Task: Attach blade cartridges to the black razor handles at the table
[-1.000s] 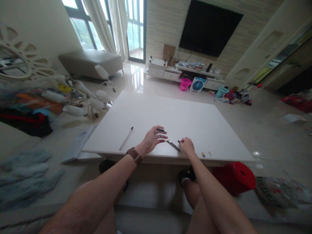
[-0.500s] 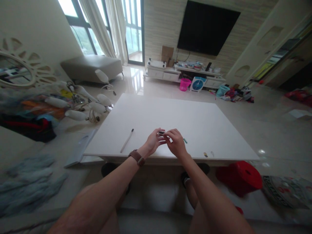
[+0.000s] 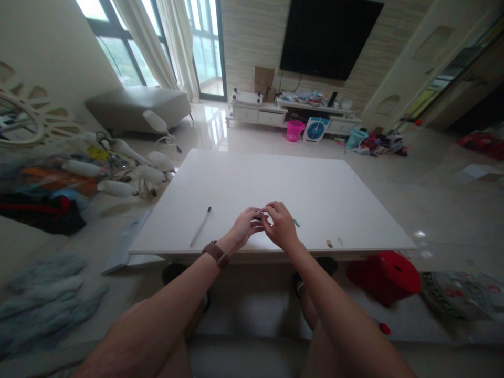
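Observation:
My left hand [image 3: 243,227], with a brown watch strap on the wrist, and my right hand [image 3: 280,227] meet fingertip to fingertip just above the near part of the white table [image 3: 275,184]. Between the fingers of my left hand shows a small dark piece [image 3: 258,216], pinched. My right hand is closed round a thin dark pen, mostly hidden; its greenish end [image 3: 296,223] pokes out on the right. A thin pale stick [image 3: 200,227] lies on the table to the left of my hands.
Two tiny bits [image 3: 329,243] lie near the table's front right edge. A red stool [image 3: 388,273] stands on the floor at the right. A lamp with white shades [image 3: 129,168] and clutter sit left of the table. My bare knees are below.
My right hand picked the dark pen up off the table and carried it left to my left hand. The two hands, apart a second ago, now touch.

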### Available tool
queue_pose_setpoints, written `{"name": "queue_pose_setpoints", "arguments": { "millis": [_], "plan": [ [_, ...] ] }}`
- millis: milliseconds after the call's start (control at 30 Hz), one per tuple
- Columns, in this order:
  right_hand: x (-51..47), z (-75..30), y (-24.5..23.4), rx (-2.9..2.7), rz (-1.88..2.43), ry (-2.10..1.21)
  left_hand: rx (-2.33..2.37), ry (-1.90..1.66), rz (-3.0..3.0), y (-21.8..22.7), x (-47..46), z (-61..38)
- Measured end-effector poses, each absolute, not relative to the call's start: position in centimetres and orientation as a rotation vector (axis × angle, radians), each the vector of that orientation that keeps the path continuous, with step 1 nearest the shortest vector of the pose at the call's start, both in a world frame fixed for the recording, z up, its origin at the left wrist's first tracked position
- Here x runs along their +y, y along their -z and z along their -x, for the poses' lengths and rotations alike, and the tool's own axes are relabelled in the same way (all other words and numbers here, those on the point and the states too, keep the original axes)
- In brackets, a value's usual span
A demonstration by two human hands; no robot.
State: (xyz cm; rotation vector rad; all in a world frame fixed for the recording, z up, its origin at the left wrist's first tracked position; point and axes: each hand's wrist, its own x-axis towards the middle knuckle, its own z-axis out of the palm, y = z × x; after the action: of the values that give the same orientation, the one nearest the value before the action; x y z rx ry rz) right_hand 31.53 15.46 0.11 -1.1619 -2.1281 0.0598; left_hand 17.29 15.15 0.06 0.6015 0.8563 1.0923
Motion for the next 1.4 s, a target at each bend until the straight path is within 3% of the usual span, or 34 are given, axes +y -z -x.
{"name": "queue_pose_setpoints", "arguments": {
  "millis": [267, 500, 1167, 1400],
  "plan": [
    [19.3, -39.6, 6.3, -1.977, 1.822, -0.274, 0.952, -1.094, -0.619, -0.6, 14.8, -17.1],
    [17.9, -44.7, 10.7, -2.049, 1.996, -0.370, 0.946, -1.098, -0.613, -1.1, 14.9, -16.9],
    [19.7, -40.8, 11.6, -1.860, 2.147, -0.377, 0.924, -1.167, -0.598, -1.7, 15.0, -16.4],
    [19.5, -38.7, 8.2, -1.833, 1.942, -0.352, 0.941, -1.201, -0.453, -1.5, 15.1, -16.1]
  ]
}}
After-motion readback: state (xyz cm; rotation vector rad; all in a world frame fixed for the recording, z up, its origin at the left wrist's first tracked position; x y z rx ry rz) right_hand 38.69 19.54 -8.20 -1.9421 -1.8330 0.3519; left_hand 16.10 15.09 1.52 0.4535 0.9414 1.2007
